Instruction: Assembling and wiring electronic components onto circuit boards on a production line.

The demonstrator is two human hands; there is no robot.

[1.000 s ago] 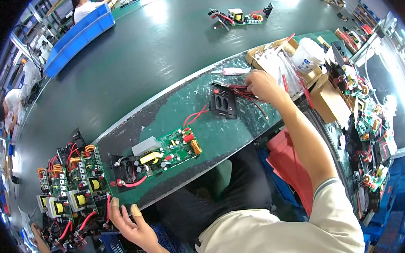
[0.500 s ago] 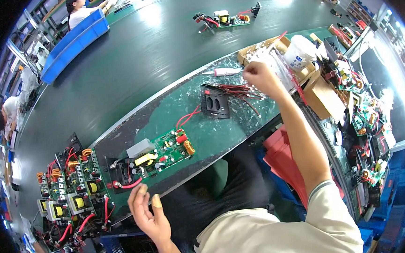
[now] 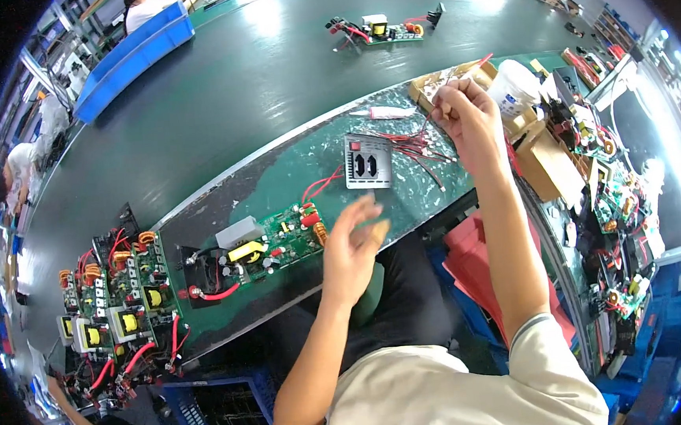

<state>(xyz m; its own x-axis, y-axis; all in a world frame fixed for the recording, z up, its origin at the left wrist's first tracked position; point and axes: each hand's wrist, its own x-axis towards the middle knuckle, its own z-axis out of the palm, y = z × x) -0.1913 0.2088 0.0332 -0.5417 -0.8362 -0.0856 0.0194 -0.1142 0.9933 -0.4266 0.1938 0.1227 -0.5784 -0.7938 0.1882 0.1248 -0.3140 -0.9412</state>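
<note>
My right hand (image 3: pixel 470 120) is raised at the right of the bench with its fingertips pinched. A thin wire (image 3: pixel 427 124) seems to run from them down to a loose bundle of red and black wires (image 3: pixel 411 146). Nothing is in my left hand (image 3: pixel 354 251), which hovers open and slightly blurred over the bench's front edge. Just beyond it stands a socket panel (image 3: pixel 368 161) with two dark outlets and a red switch. Red leads (image 3: pixel 323 184) join this panel to a green circuit board (image 3: pixel 283 236), which has a black fan end plate (image 3: pixel 203 273) at its left.
Several similar board assemblies (image 3: pixel 118 307) crowd the left end. A white tube (image 3: pixel 387 113) lies behind the wires. At right are a cardboard box (image 3: pixel 424 88), a white tub (image 3: pixel 515 88) and heaped boards (image 3: pixel 619 193). Another assembly (image 3: pixel 383 29) and a blue bin (image 3: pixel 136 61) rest on the conveyor.
My left hand has moved right and up, from beside the fan end to near the socket panel. My right hand has lifted slightly away from the wire bundle. The panel's face now looks lighter.
</note>
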